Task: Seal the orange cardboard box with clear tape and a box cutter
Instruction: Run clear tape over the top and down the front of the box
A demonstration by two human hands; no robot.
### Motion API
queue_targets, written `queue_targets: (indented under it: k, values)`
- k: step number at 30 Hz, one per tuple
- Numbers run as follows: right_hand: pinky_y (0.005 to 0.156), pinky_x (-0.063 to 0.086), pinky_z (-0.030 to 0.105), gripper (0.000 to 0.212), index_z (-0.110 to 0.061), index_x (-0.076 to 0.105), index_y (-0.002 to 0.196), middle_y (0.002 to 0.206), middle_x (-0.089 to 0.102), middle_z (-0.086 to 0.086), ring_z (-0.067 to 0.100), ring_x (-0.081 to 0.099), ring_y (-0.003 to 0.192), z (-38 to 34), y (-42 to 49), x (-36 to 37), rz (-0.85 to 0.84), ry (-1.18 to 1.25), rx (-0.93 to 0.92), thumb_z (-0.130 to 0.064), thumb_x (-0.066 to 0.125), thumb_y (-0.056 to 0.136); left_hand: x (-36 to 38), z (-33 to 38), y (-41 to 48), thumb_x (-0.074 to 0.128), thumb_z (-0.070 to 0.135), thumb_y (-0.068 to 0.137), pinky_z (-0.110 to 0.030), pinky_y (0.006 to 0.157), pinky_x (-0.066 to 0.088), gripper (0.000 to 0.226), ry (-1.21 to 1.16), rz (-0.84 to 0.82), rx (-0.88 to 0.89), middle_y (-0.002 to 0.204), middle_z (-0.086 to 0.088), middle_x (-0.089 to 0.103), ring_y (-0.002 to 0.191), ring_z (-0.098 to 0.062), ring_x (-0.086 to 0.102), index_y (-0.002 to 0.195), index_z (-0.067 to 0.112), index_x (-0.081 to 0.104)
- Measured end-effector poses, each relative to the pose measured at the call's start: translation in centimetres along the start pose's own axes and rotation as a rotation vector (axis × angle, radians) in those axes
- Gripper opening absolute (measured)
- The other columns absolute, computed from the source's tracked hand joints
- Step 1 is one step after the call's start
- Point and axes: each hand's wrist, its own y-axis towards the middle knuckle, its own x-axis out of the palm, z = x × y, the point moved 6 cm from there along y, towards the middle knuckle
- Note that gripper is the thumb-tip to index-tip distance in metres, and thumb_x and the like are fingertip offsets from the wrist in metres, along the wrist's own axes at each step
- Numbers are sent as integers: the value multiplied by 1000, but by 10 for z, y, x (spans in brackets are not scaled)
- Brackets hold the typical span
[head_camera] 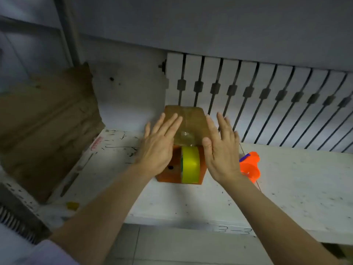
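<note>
- I see the orange cardboard box (186, 142) standing on the white work surface (296, 180), close to the slotted white panel (267, 92) behind it.
- The box's brown top face carries a strip of clear tape (186, 133) running down its middle toward the near edge; the film looks wrinkled there.
- A roll of tape with a yellow-green face (190, 164) sits against the box's near orange side; I cannot tell what keeps it there.
- My left hand (158, 143) lies flat, fingers stretched out and slightly spread, over the left part of the box top. It grips nothing.
- My right hand (221, 148) is likewise flat with fingers extended, along the right edge of the box, thumb near the top corner. It holds nothing.
- I cannot tell whether either palm presses on the box.
- An orange plastic tool (250, 165) lies on the surface just beside the right wrist, partly hidden.
- Brown cardboard sheets (45, 121) lean at the far left, well apart from the box.
</note>
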Motion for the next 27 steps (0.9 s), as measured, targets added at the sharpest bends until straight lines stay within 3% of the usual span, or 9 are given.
queue_targets:
  k: [3, 8, 10, 13, 20, 24, 27]
  values:
    - [119, 18, 49, 54, -30, 21, 148, 159, 16, 3, 24, 14, 147, 16, -9, 22, -39, 25, 72, -42, 23, 95, 20, -12, -5, 36, 1, 92, -53, 119, 2, 64, -8, -114, -6, 159, 10, 15, 148, -16, 0, 147, 29, 19]
    - [109, 33, 32, 46, -13, 43, 136, 147, 38, 6, 23, 38, 135, 32, -22, 34, 40, 200, 284, -6, 46, 91, 44, -14, -2, 46, -9, 81, -50, 117, 0, 89, -22, -304, 39, 159, 16, 5, 148, -15, -3, 148, 36, 9]
    - [114, 31, 38, 61, -16, 36, 141, 153, 31, 3, 22, 32, 140, 27, -19, 40, -43, 133, 225, 2, 52, 85, 46, -13, 6, 48, -13, 77, -47, 118, 9, 98, 42, -346, 42, 160, 16, 3, 147, -17, 4, 148, 37, 4]
    - [117, 23, 52, 78, -24, 19, 148, 159, 17, -2, 22, 12, 148, 22, -17, 54, -215, -22, 131, -5, 61, 84, 49, -13, 11, 50, -13, 78, -43, 112, 25, 97, 160, -345, 64, 160, 15, 7, 143, -21, 16, 149, 36, 5]
    - [117, 23, 53, 93, -28, 17, 148, 160, 13, -5, 21, 3, 149, 34, -19, 64, -302, -63, 105, -14, 75, 76, 55, -10, 7, 53, -13, 77, -46, 113, 24, 96, 127, -324, 10, 159, 12, 12, 142, -24, 15, 148, 36, 10]
    - [119, 21, 49, 77, -25, 35, 140, 157, 24, -3, 25, 8, 148, 32, -19, 66, -237, 60, 83, -13, 75, 76, 55, -9, 7, 58, -7, 79, -49, 113, 23, 94, 136, -327, 8, 159, 12, 16, 142, -25, 16, 146, 42, 14]
    - [115, 29, 37, 42, -14, 46, 129, 153, 32, 0, 22, 23, 144, 30, -19, 60, -217, 383, 198, -6, 56, 89, 52, -11, 7, 53, -8, 82, -49, 113, 23, 88, 122, -309, -2, 158, 13, 19, 141, -24, 19, 144, 44, 18]
